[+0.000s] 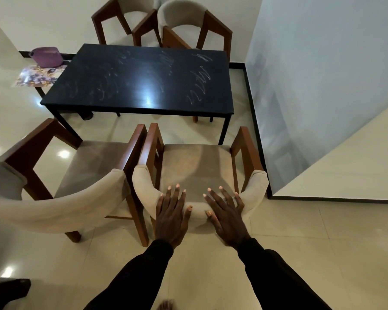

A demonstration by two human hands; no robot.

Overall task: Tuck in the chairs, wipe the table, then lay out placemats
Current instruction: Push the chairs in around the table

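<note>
A black table [141, 79] with chalky smears stands in the middle of the room. Right in front of me is a wooden chair [195, 166] with a beige curved backrest, pulled away from the table's near edge. My left hand [171, 217] and my right hand [225, 217] lie side by side on top of that backrest, fingers straight and spread. A second matching chair [76, 173] stands to its left, also away from the table. Floral placemats [39, 76] lie on a small side table at the far left.
Two more chairs [161, 25] stand at the table's far side near the wall. A purple basin [46, 55] sits behind the placemats. A grey wall [323, 86] with a dark skirting runs close along the right. Glossy tiled floor [300, 242] spreads around me.
</note>
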